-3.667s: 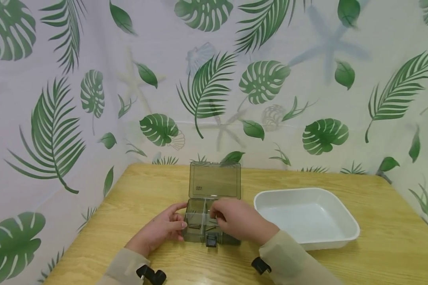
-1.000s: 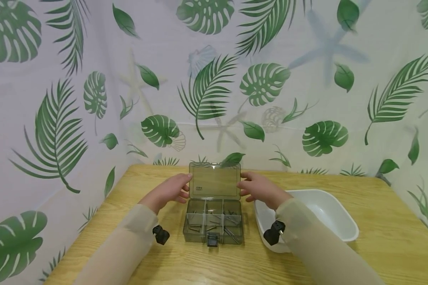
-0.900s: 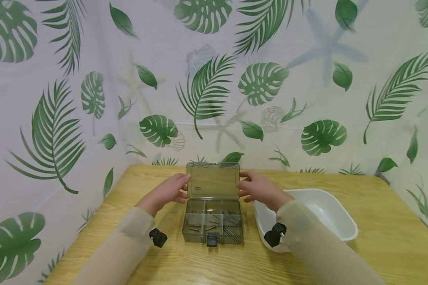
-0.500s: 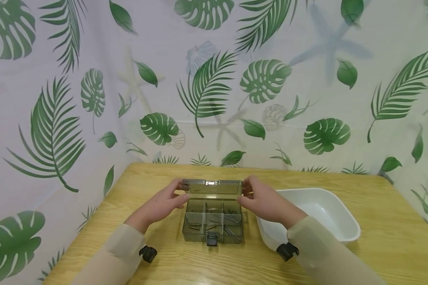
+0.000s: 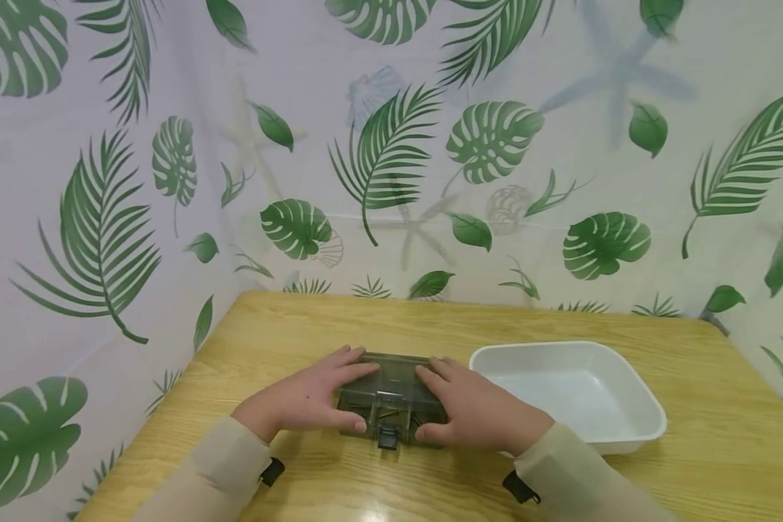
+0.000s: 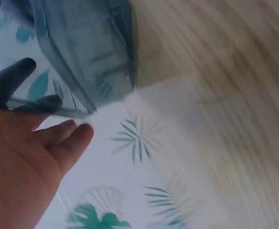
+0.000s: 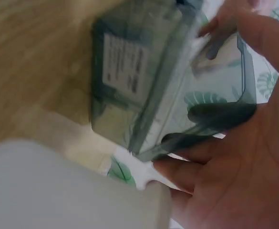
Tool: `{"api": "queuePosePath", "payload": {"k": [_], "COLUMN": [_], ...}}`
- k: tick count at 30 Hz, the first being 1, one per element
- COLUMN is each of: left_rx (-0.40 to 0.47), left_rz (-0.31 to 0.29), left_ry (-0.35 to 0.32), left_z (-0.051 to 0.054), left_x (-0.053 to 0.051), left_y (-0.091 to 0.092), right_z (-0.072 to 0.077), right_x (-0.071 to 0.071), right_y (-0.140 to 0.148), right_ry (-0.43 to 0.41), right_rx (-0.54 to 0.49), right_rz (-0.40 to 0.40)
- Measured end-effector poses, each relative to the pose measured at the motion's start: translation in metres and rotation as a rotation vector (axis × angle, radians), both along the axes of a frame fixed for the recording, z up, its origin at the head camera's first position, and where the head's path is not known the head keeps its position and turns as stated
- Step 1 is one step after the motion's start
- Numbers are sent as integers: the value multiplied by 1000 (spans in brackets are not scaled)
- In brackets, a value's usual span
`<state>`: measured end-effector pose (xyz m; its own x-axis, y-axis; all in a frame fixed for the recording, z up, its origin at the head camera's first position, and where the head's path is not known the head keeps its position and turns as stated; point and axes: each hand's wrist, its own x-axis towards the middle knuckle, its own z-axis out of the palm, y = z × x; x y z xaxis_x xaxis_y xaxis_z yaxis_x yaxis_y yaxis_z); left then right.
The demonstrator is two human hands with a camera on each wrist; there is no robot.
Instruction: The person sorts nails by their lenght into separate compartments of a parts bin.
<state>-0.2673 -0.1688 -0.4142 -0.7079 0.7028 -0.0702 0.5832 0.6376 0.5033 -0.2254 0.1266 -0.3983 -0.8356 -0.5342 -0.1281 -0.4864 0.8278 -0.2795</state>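
Note:
A smoky, see-through compartment box [image 5: 398,419] stands on the table, its hinged lid [image 5: 399,373] tilted low over the compartments. Some screws [image 5: 388,414] show through near the front, beside the black latch [image 5: 388,437]. My left hand [image 5: 303,399] lies along the lid's left side, fingers stretched over it and thumb near the front. On the opposite side my right hand [image 5: 479,409] mirrors it, fingertips on the lid. Both wrist views show the fingers behind the clear lid, around the left hand [image 6: 25,167] and the right hand [image 7: 244,162].
A white plastic tray [image 5: 577,420] stands just right of the box, partly behind my right forearm. Wood-grain tabletop [image 5: 287,319] surrounds both. A leaf-patterned cloth [image 5: 391,159] hangs behind the table and at the sides. A white label [image 7: 125,64] is on the box.
Earlier my right hand was in the compartments; both hands then moved to the upright lid's sides. The lid has swung forward and down under them. The tray stays put.

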Motion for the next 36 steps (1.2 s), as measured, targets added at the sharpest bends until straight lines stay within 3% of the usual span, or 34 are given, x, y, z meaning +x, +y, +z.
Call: {"api": "queuePosePath", "payload": {"k": [6,10,20,25,36], "left_rx": [-152,-211,-298,-313,-260], "left_rz": [-93,-105,-12,0,-6], "left_ry": [123,195,319,336,236], "left_z": [-5,-12,-23,-22,-20], "left_x": [8,10,21,22,25], "left_y": [15,23,39,42,38], "right_z": [-18,-27,-45,-45,-47], "right_x": [1,0,-3,-1,-1], "right_y": [-14,-22,-30,-31,-26], "right_ry": [143,203,297,308,317], "right_rx": [97,100,131,149,113], "right_rz": [73,85,79,68,109]}}
